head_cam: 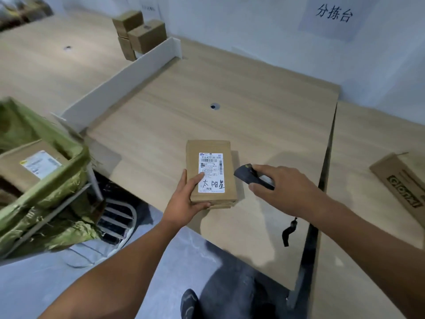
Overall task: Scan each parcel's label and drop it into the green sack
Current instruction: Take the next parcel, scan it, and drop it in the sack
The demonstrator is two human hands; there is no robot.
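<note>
Scanning: right hand (282,187) grips barcode scanner (247,176) just right of parcel (210,147).
Left hand (184,200): clasps parcel; thumb (196,180) on label (212,168) may block read.

Pale wooden tables (241,93) stand against white walls (230,24).

Pale wood-grain table (253,88), pierced mid-top by a round cable hole (214,106). Bears a brown parcel (210,171) near the front edge, white label up. Bounded on the left by an upright white divider (119,81); beyond it, a second tabletop (46,70) with a stack of small cardboard boxes (140,33) at the far end. To the right, across a dark gap, a third top (363,139) with a flattened printed carton (400,183).
</note>
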